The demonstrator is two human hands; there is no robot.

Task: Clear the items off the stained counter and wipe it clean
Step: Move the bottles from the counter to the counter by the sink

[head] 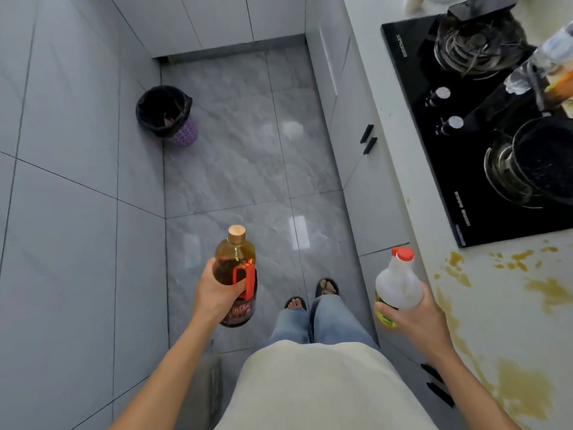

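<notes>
Two bottles were off the stained counter (511, 305), whose pale top carried yellow-brown spills beside the black hob (449, 135), and the person held both over the floor. The left hand (214, 293) was wrapped round the body of the amber oil bottle (236, 274), which seemed rather full, heavy and perhaps slippery, so its red handle would give a safer hold. The right hand (412, 318) gripped the white bottle (398, 283) low on its body; it looked lighter.

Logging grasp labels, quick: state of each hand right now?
Left hand: closed around the amber oil bottle.
Right hand: closed around the white bottle.
</notes>
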